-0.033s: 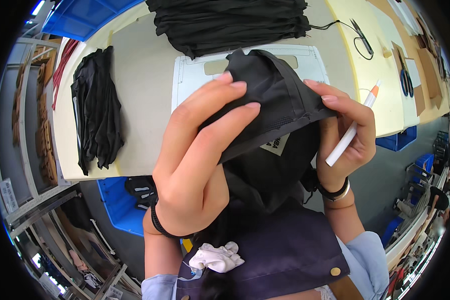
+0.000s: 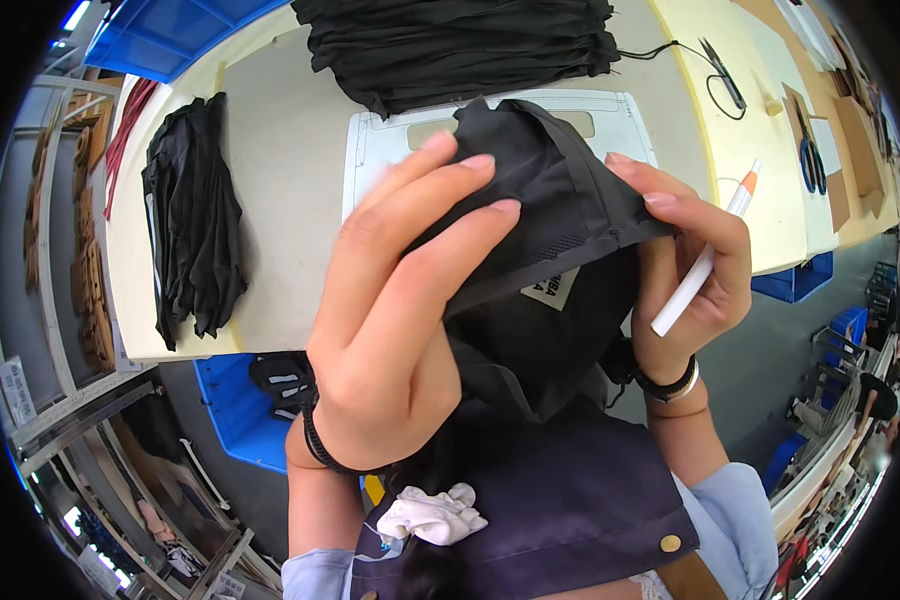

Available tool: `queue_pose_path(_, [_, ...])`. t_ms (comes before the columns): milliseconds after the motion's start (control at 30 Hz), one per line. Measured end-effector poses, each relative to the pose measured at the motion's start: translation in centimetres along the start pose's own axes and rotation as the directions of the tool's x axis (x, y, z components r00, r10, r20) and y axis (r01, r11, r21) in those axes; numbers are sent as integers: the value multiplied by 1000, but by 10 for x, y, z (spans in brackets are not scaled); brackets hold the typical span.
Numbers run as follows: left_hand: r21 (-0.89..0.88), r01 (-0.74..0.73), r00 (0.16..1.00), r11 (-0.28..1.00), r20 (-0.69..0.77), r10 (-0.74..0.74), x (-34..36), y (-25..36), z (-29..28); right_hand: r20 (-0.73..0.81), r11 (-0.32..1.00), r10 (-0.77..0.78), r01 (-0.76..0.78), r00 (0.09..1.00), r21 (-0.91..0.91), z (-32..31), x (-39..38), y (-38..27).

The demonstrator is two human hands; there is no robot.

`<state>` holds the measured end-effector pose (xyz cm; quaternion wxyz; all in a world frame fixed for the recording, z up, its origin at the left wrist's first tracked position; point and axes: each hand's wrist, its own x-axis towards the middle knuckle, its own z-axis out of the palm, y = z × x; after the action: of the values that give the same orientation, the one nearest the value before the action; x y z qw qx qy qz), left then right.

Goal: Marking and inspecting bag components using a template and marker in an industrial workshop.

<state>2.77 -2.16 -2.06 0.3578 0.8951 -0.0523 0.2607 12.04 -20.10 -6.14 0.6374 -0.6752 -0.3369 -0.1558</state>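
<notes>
Both of my hands hold up a black fabric piece (image 2: 540, 180) with a stitched seam and a small white label (image 2: 550, 289) on its inner side. At its left side, my left hand (image 2: 390, 310) pinches the cloth, the thumb hidden behind it. My right hand (image 2: 695, 255) grips the right corner between thumb and fingers. A white marking pencil (image 2: 698, 270) with an orange band is also tucked in the right hand, slanting up. Below the raised edge, more black cloth hangs toward my dark apron (image 2: 550, 500).
A white template board (image 2: 380, 150) lies beneath the cloth on the table (image 2: 285, 200). Stacked black pieces (image 2: 460, 50) lie at the back, another pile (image 2: 195, 220) at left. Thread snips (image 2: 725, 75) and blue-handled scissors (image 2: 812, 160) lie right. A blue bin (image 2: 235, 415) stands below the table.
One finger of my left hand has lifted slightly off the cloth and is blurred. The fabric and my right hand hold almost the same position.
</notes>
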Motion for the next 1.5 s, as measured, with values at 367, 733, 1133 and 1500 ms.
queue_pose_path(367, [-253,10,999,967,33,-2,2,-4,14,114,995,51,-60,992,74,-10,2,-8])
queue_pose_path(733, [-220,627,730,747,501,-465,-46,-2,10,465,733,590,-679,660,34,-29,-31,-9])
queue_pose_path(1133, [-121,546,837,829,62,-543,-53,0,56,140,863,499,-474,855,-177,-1,-46,8])
queue_pose_path(1500, [298,371,925,880,-39,-377,-46,-26,76,192,789,583,-493,789,-367,11,-42,23])
